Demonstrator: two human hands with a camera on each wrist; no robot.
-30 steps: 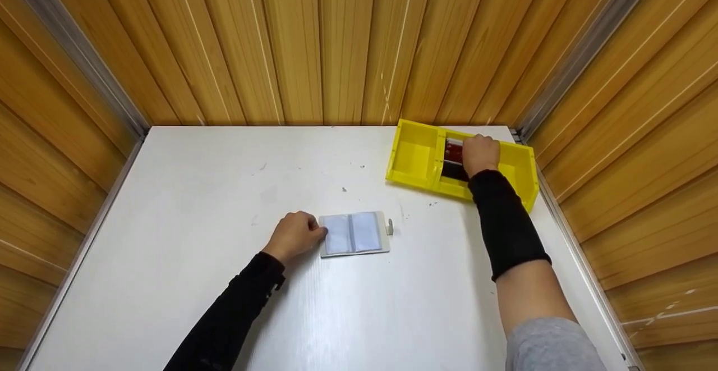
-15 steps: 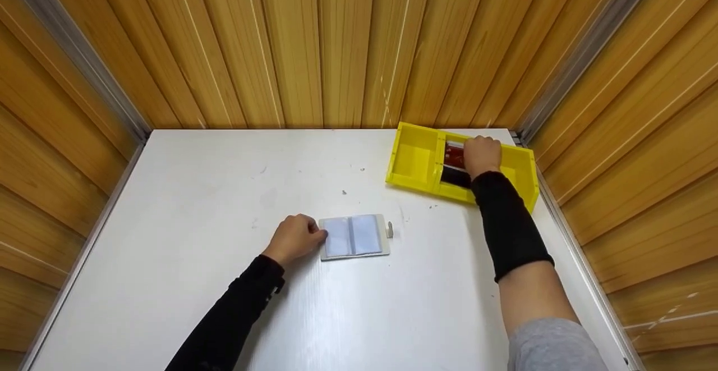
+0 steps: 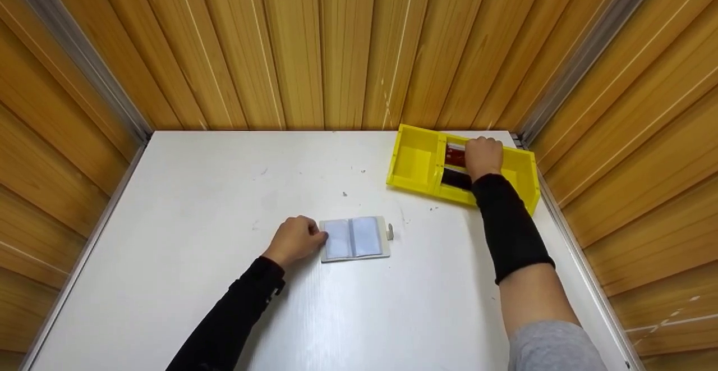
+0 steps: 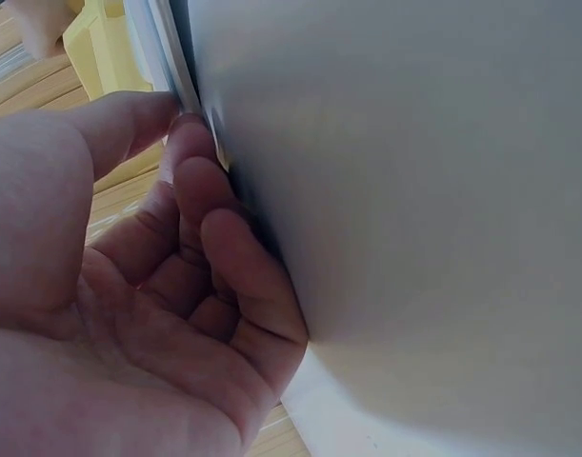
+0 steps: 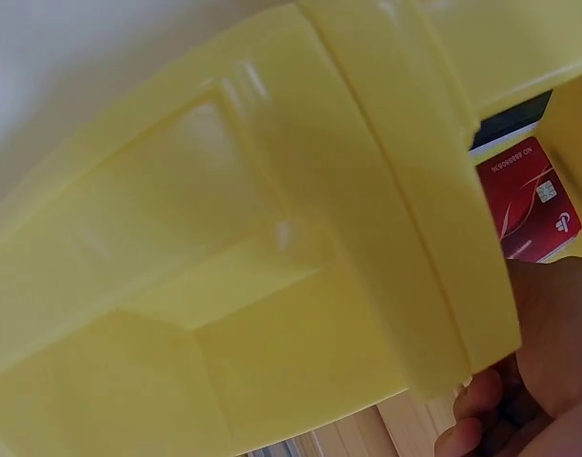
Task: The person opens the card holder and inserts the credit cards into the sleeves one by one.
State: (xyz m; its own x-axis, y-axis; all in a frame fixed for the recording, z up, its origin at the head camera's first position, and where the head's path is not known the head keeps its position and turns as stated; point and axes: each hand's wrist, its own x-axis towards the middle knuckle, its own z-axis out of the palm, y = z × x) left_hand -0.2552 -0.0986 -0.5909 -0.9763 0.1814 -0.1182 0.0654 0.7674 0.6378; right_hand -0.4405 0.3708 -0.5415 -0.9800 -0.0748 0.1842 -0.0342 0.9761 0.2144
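On the white table lies a small open card holder (image 3: 352, 238) with clear sleeves and a pale cover. My left hand (image 3: 295, 240) pinches its left edge between thumb and fingers; the left wrist view shows the thumb (image 4: 129, 129) on one face and curled fingertips at the other. My right hand (image 3: 484, 156) is at the middle compartment of a yellow bin (image 3: 415, 187), by the far rim. A red bank card (image 5: 531, 205) lies in that compartment, partly covered by the hand, beside a dark card (image 3: 456, 179). The bin hides part of the right fingers, so their hold is unclear.
The bin's left compartment (image 3: 416, 160) and right compartment (image 3: 519, 174) flank the middle one. Wood-patterned walls (image 3: 342, 51) with metal corner strips enclose the table (image 3: 185, 219). A small clasp tab (image 3: 390, 232) sticks out at the card holder's right side.
The whole head view has shifted slightly down. A little more of the gap between the red and dark cards shows beside my right hand. My left hand keeps its pinch on the card holder.
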